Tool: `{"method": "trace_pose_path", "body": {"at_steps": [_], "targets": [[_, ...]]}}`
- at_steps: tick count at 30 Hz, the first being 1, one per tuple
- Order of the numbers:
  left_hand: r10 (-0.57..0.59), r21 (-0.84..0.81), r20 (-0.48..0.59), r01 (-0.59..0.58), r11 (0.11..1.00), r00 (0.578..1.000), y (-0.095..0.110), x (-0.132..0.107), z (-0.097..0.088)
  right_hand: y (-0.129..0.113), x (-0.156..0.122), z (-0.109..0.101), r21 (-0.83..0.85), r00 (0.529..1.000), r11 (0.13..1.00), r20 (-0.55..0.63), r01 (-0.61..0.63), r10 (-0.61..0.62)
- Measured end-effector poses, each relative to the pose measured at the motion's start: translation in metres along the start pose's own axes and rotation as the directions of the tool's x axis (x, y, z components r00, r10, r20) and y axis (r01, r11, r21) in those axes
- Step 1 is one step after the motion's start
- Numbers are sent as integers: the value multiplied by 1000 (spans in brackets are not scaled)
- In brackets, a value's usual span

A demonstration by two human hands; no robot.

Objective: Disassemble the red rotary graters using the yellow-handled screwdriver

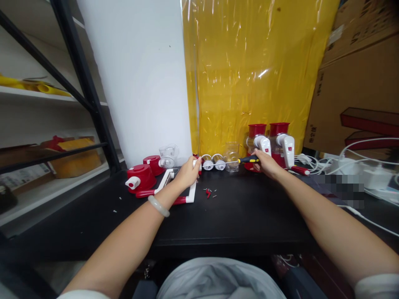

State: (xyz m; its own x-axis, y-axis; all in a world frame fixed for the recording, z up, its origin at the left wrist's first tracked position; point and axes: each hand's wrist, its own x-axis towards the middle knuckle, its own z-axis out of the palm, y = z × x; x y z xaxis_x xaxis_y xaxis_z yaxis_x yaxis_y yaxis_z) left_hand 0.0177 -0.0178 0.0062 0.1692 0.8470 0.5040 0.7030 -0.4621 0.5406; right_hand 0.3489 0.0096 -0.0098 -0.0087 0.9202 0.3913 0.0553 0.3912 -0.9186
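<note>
My left hand (188, 172) is closed on the upright end of a white and red frame part (189, 195) that rests on the black table (237, 216). My right hand (264, 163) grips a screwdriver (247, 160) with a black and yellow handle. Its thin shaft runs left toward the top of the frame part by my left hand. A few small screws and red bits (208, 192) lie on the table just right of the frame.
Red bowl-shaped bases (141, 177), clear plastic cups (168, 155) and metal drums (213, 162) stand along the back. Two assembled red and white devices (279, 143) stand behind my right hand. White cables (330, 164) lie at right, cardboard boxes (358, 83) behind them, a shelf rack (46, 145) at left.
</note>
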Motion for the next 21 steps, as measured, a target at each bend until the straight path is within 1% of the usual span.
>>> {"method": "trace_pose_path", "body": {"at_steps": [1,3,6,10,14,17,19,21], "targets": [[-4,-2,2,4,1000,1000,0,0,0,-1,-1,0,3,1000,1000,-2,12,-12],[-15,-10,6,15,1000,1000,-1,0,1,-3,-3,1,63,1000,998,12,2,-3],[-31,-31,7,31,999,1000,-4,2,2,-8,-5,2,166,998,984,38,-58,53],[-42,-62,7,43,997,999,-8,3,3,-12,-5,4,259,992,958,20,-122,121],[-62,-107,31,66,992,998,-8,4,3,-14,-6,4,325,993,939,47,-116,107],[-89,-136,52,95,986,995,-7,3,3,-13,-4,4,299,993,947,40,-115,107],[-95,-145,52,102,984,994,-6,2,3,-9,-1,4,215,994,970,7,-109,110],[-90,-158,54,97,983,995,-6,3,4,-4,2,3,100,997,992,-19,-73,75]]}}
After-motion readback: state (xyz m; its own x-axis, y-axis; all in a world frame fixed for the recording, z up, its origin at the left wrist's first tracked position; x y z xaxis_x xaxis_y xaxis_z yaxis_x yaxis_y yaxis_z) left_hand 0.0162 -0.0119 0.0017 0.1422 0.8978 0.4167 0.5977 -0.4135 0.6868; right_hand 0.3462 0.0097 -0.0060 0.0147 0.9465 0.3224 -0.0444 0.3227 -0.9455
